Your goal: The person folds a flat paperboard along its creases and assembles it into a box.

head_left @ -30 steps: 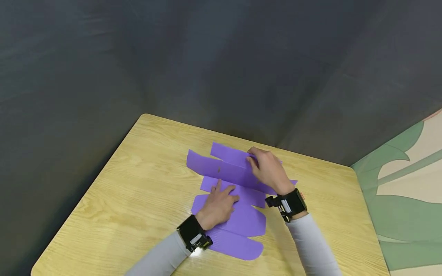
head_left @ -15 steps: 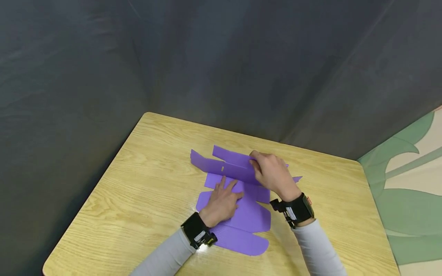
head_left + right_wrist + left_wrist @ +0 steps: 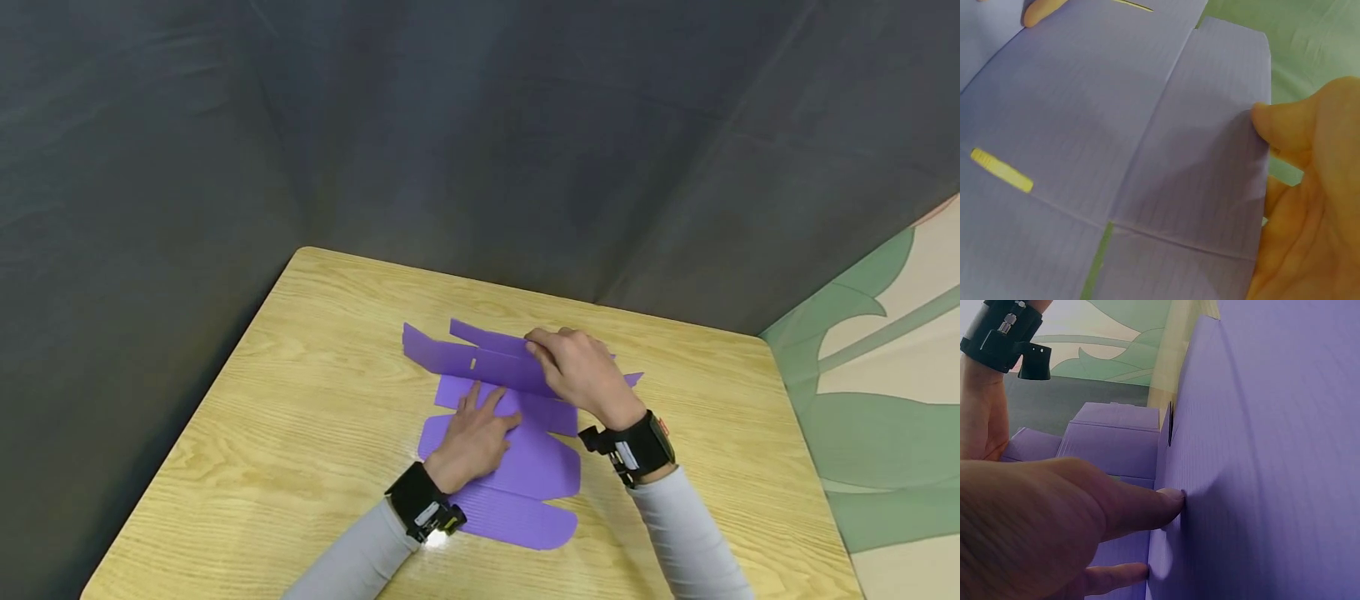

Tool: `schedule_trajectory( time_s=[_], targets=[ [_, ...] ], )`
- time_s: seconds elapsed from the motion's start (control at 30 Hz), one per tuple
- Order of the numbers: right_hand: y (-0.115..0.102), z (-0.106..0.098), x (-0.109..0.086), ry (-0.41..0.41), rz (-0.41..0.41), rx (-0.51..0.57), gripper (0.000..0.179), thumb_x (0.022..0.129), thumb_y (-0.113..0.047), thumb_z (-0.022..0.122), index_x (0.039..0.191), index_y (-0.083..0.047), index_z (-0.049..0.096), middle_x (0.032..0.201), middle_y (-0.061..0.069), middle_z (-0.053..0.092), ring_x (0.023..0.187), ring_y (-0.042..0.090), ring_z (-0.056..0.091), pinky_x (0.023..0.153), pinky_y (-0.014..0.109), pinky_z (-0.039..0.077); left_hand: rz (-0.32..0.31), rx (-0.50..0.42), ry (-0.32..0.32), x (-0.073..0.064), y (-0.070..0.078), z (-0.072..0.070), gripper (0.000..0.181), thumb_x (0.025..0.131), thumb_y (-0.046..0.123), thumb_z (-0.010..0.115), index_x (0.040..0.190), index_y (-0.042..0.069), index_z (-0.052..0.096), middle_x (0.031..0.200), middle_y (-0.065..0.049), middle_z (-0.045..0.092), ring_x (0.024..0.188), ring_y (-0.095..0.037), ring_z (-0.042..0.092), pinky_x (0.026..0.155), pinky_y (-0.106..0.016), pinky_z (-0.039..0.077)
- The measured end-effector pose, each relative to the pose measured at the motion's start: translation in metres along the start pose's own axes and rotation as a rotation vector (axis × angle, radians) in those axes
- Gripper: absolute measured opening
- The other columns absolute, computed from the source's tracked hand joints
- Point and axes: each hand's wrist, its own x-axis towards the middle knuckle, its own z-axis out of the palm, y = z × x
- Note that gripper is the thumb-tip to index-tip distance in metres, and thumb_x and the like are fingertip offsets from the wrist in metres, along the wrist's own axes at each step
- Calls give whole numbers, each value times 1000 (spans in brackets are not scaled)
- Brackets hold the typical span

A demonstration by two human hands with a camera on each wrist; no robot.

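Note:
An unfolded purple corrugated cardboard box (image 3: 540, 471) lies on the wooden table, its near panels flat. Its far panel (image 3: 450, 358) stands raised along a crease, with a narrow flap (image 3: 480, 336) along the top. My left hand (image 3: 472, 442) rests spread on the flat middle part; in the left wrist view its fingertips (image 3: 1172, 499) press against the cardboard. At the flap's edge, my right hand (image 3: 585, 371) pinches the cardboard, thumb on the inner face and fingers behind, as the right wrist view shows with the thumb (image 3: 1266, 125). A small slot (image 3: 1002, 170) pierces the panel.
The light wooden table (image 3: 285, 433) extends on both sides of the cardboard. A dark cloth (image 3: 480, 150) hangs behind and at the left. On the right is a cream surface with green leaf shapes (image 3: 885, 442).
The raised far panel has swung slightly away from me, uncovering more of the flat part at its crease. My right hand stays on the flap's edge, my left hand stays pressed down.

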Motion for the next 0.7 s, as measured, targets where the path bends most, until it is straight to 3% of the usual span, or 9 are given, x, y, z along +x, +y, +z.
schedule_trajectory(
  time_s=[0.1,0.2,0.33,0.53,0.7],
  targets=[
    [-2,0,0,-10,16,16,27,113,-29,55,100,-16,75,68,-8,51,69,14,55,60,34,45,5,-2,-1,-1,0,-1,43,100,30,75,143,30,70,164,-13,46,153,-54,36,117,-66,44],
    [-5,-1,1,-19,38,34,39,114,-33,52,80,-18,62,63,-8,40,67,16,51,58,33,40,7,4,8,0,-1,-2,43,100,30,75,143,30,70,164,-13,47,152,-53,37,116,-65,45],
    [-10,-1,2,-24,75,41,46,114,-34,50,71,-20,50,60,-9,36,66,19,52,57,34,39,12,13,17,0,-2,-2,43,100,31,75,143,31,70,164,-12,47,152,-53,38,115,-65,46],
    [-20,3,0,-39,94,43,46,115,-34,49,75,-18,62,60,-9,42,73,20,57,64,36,43,17,26,18,-5,-7,0,42,100,31,74,143,31,70,163,-12,48,151,-51,39,114,-64,48],
    [-29,10,-5,-39,117,71,39,114,-37,51,105,-16,82,79,-6,66,74,14,62,67,37,51,34,40,21,-10,-12,-1,46,98,36,76,143,29,70,163,-13,48,152,-49,39,117,-62,45]
  ],
)
